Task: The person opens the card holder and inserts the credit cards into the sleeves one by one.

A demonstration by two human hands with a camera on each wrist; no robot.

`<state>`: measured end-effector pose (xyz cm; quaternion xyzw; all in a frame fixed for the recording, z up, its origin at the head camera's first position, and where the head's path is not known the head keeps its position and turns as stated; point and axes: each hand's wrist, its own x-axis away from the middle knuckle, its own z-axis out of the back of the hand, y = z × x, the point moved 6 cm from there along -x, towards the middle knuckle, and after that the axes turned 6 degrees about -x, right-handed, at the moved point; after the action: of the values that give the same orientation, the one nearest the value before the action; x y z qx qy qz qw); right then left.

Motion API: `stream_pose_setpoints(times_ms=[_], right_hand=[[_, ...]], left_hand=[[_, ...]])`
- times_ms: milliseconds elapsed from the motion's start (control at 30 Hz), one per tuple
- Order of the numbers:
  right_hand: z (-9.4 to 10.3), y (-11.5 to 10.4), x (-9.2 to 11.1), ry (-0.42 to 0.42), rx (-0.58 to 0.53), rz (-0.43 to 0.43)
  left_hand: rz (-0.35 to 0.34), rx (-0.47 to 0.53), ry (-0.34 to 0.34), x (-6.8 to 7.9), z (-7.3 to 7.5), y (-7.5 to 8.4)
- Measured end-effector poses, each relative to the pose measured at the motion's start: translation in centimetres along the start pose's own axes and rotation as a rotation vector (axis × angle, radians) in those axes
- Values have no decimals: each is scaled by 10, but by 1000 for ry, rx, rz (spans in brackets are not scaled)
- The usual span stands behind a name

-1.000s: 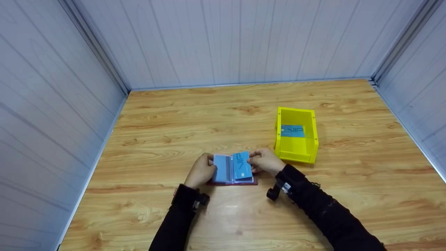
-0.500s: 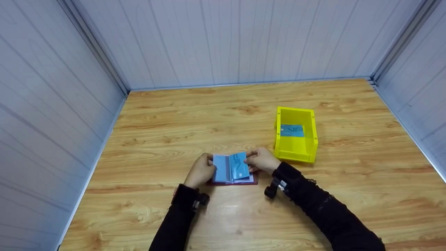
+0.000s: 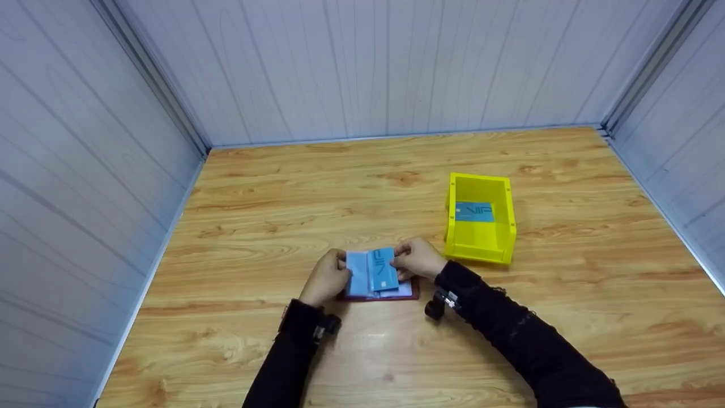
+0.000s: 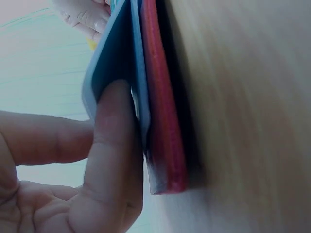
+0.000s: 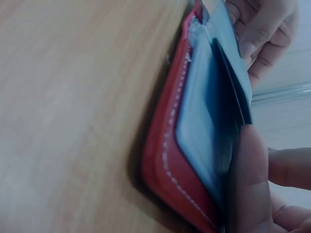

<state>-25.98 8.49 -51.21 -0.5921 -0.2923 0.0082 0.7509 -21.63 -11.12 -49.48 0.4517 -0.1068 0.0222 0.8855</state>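
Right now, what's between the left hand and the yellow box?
In the head view, from the left hand: the open red card holder, a blue VIP card, then the right hand.

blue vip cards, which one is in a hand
The card at the open red wallet, held by the right hand; the other card lies in the yellow bin.

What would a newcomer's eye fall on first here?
Probably the bright yellow bin, right of centre on the wooden table, with a blue VIP card lying inside. Next, left of it, the open red card holder, where a second VIP card shows between the left grip and right grip.
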Motion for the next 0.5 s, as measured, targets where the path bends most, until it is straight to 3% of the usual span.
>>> stream_pose_setpoints(times_ms=[500], right_hand=[[-8, -3, -1, 35, -84, 55]], left_hand=[[-5, -9, 11, 0, -1, 1]])
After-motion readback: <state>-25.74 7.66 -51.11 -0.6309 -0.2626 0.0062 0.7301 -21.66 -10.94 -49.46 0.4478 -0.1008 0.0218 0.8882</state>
